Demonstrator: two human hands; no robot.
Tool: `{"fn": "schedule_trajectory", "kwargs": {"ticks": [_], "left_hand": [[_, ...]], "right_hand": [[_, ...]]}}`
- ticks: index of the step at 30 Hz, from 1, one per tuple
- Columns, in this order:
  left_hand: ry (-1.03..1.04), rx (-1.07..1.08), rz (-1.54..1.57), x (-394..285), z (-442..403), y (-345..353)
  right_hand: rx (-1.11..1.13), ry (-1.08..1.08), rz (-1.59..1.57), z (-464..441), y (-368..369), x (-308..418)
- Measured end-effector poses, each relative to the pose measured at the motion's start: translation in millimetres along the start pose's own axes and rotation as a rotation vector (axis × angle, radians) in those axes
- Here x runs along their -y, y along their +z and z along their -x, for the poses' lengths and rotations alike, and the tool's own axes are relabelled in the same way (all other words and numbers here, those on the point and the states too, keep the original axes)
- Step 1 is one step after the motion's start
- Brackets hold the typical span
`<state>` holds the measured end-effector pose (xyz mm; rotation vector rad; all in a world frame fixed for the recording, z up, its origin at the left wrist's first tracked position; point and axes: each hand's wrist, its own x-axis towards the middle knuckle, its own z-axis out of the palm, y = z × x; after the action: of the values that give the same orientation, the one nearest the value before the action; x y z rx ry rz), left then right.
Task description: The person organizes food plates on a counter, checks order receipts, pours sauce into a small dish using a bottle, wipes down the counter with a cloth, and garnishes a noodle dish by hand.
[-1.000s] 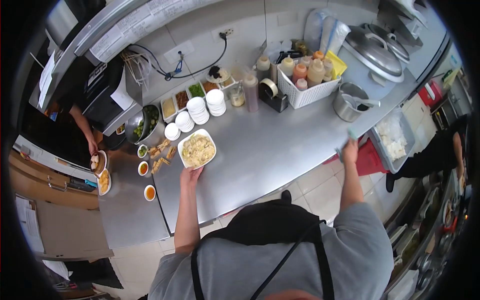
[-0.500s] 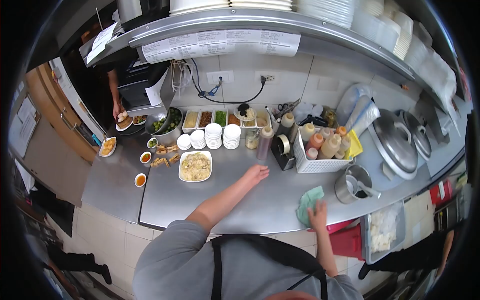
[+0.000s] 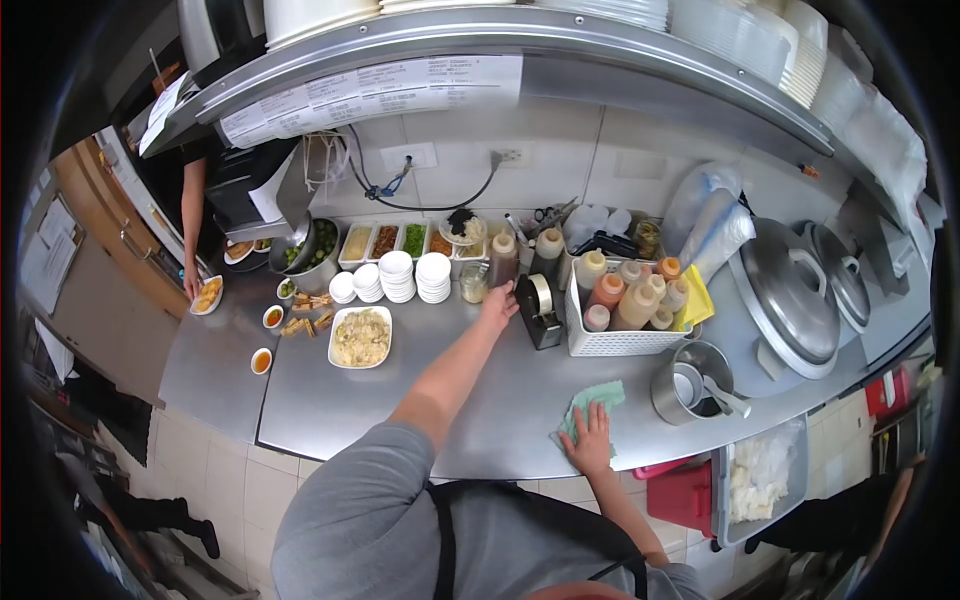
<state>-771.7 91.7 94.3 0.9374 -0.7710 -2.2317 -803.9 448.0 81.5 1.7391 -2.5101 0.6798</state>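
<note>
My left hand point(image 3: 497, 302) reaches over the counter to the base of a brown sauce bottle point(image 3: 503, 260), beside the black tape dispenser point(image 3: 541, 312); its fingers are partly curled, and whether they grip the bottle is unclear. My right hand point(image 3: 590, 440) lies spread on a green cloth point(image 3: 600, 399) near the counter's front edge. A square white bowl of rice-like food point(image 3: 361, 337) rests on the counter to the left. Behind it stand stacks of small white dishes point(image 3: 397, 275).
A white basket of sauce bottles point(image 3: 625, 342) and a steel pot with ladles point(image 3: 692, 382) stand at the right. Small sauce cups point(image 3: 261, 361) sit at the left. Another person's hand point(image 3: 191, 281) touches a dish of food point(image 3: 207, 295). A shelf point(image 3: 560, 32) hangs overhead.
My left hand has left the bowl and moved right to the sauce bottle. My right hand has brought the green cloth down onto the counter and now lies flat on it. The view has shifted.
</note>
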Motion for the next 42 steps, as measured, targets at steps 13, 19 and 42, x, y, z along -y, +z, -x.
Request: {"fn": "schedule_trajectory", "kwargs": {"ticks": [13,19,42], "left_hand": [[0.464,0.466,-1.237,24.3,207.1,-86.5],[0.323,0.077,-1.306,-25.4,261.3,-111.6],[0.302,-0.061,-0.720,-99.8,327.2,-220.3]], "right_hand": [[0.211,0.371,-1.150,-54.7,55.8,110.3],[0.216,0.014,-1.138,-79.2,24.8,186.6],[0.562,-0.618,-0.678,-68.0,116.5,256.1]]}}
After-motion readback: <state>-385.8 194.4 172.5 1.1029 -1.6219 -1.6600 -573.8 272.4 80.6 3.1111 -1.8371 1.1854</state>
